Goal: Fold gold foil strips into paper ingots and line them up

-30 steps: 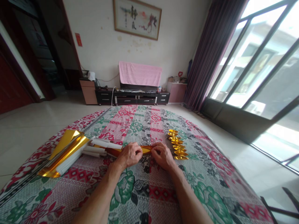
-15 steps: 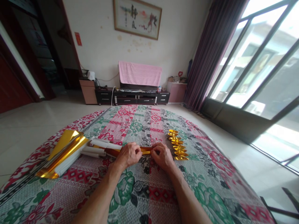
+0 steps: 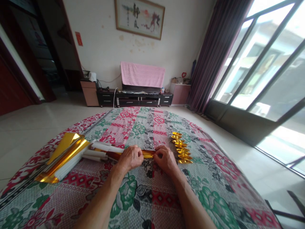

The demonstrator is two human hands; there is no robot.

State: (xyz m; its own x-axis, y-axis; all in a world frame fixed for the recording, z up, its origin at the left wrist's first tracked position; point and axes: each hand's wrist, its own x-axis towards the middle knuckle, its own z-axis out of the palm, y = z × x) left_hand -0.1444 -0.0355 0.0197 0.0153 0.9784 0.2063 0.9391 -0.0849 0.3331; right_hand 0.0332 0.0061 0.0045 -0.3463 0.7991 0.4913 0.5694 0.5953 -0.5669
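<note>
Between my hands, low over the cloth, runs a strip of gold foil paper (image 3: 148, 156). My left hand (image 3: 132, 157) is closed on its left part, fingers curled. My right hand (image 3: 166, 158) pinches its right end between thumb and fingers. Just right of that hand lies a row of several folded gold paper ingots (image 3: 181, 149), pointed at both ends. Left of my left hand are white paper strips (image 3: 108, 147), and beyond them a stack of gold foil sheets (image 3: 68, 159) with white backs, partly curled. My fingers hide both ends of the held strip.
A floral cloth (image 3: 133, 203) in red, green and grey covers the round table. Past its far edge stand a low black TV cabinet (image 3: 138, 101) and a screen under a pink towel (image 3: 143, 74). Dark curtains (image 3: 214, 51) and glass doors are on the right.
My left hand has shifted very slightly left, and a little more of the gold strip shows between my hands. The ingots and the foil stack lie as before.
</note>
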